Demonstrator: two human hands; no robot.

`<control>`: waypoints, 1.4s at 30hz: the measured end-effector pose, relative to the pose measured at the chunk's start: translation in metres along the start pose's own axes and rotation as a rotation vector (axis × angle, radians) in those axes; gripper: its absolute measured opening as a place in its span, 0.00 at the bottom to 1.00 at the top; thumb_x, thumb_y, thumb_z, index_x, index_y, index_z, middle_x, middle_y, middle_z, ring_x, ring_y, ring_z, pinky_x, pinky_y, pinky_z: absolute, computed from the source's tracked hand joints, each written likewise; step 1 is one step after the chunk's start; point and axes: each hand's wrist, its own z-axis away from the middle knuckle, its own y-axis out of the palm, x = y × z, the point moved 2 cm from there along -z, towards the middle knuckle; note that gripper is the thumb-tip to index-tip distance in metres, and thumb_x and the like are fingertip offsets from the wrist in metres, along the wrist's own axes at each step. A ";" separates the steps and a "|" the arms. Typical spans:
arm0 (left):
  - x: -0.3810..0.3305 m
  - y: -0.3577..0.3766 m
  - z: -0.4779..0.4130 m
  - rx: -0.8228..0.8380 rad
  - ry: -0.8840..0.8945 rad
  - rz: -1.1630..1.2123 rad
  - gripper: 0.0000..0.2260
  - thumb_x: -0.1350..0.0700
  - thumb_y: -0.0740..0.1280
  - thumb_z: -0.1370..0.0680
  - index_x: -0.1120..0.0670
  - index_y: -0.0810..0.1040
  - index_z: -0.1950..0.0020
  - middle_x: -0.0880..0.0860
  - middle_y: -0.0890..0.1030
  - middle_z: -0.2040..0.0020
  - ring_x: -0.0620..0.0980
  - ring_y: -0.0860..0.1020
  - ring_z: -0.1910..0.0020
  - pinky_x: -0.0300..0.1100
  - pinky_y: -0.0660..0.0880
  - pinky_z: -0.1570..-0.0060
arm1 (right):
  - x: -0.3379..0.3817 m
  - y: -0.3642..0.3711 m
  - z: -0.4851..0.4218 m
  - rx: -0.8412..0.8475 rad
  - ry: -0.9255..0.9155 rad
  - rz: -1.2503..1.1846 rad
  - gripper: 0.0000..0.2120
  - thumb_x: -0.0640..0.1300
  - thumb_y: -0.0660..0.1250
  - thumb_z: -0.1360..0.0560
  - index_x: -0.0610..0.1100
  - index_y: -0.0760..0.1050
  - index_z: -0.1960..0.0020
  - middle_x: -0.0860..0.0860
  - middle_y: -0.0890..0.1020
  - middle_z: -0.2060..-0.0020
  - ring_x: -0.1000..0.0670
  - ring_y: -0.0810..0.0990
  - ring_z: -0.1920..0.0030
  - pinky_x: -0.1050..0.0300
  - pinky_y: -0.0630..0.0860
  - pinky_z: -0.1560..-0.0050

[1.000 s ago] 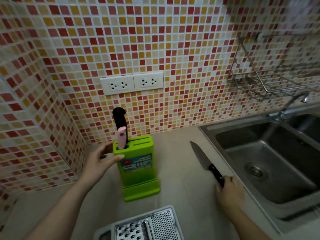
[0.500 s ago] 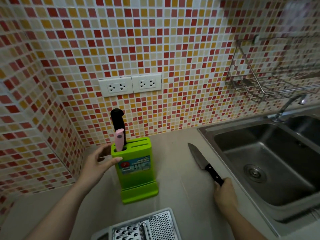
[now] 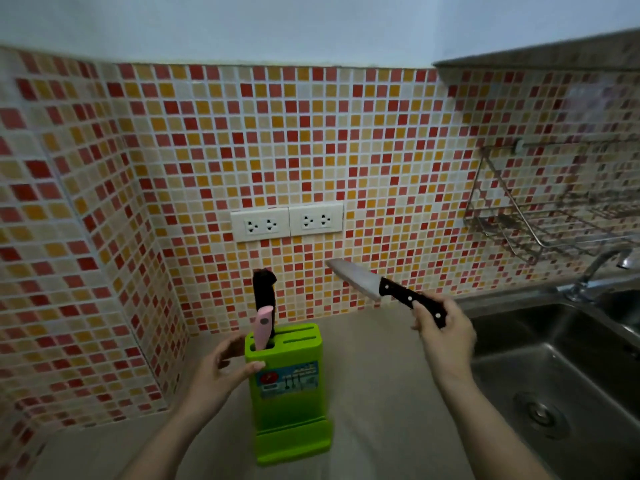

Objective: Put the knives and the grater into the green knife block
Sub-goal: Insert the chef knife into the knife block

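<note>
Knife (image 3: 384,289) tip up-left, handle down-right

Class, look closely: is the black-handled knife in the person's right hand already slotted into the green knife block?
No. The right hand holds the black-handled knife in the air, up and to the right of the green knife block, blade clear of the slots.

The knife block (image 3: 289,393) stood on the counter (image 3: 377,393), left of the sink (image 3: 561,375). Two handles (image 3: 264,308) rose from its left slots. The left hand (image 3: 218,374) touched its left side. The knife (image 3: 384,288) hung above and right of it in the right hand (image 3: 445,332).
</note>
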 end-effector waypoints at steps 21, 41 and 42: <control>0.000 0.000 0.002 -0.028 -0.011 0.078 0.21 0.50 0.76 0.32 0.42 0.76 0.42 0.44 0.80 0.42 0.43 0.76 0.42 0.50 0.70 0.39 | 0.188 0.049 -0.045 0.609 -0.422 -0.215 0.13 0.34 0.66 0.25 0.53 0.72 0.53 0.52 0.78 0.56 0.57 0.82 0.58 0.67 0.77 0.67; -0.002 0.000 0.003 -0.025 0.031 0.070 0.21 0.47 0.74 0.33 0.40 0.75 0.42 0.41 0.79 0.41 0.39 0.75 0.43 0.43 0.69 0.46 | 0.176 0.071 -0.033 0.858 -0.395 -0.115 0.10 0.39 0.67 0.26 0.50 0.70 0.48 0.50 0.81 0.56 0.53 0.83 0.55 0.63 0.79 0.61; -0.003 -0.001 0.004 -0.022 0.035 0.071 0.21 0.47 0.74 0.33 0.40 0.75 0.41 0.41 0.79 0.41 0.40 0.75 0.42 0.43 0.69 0.45 | 0.173 0.075 -0.031 0.882 -0.385 -0.104 0.10 0.39 0.67 0.26 0.49 0.70 0.48 0.50 0.82 0.56 0.53 0.83 0.54 0.63 0.79 0.61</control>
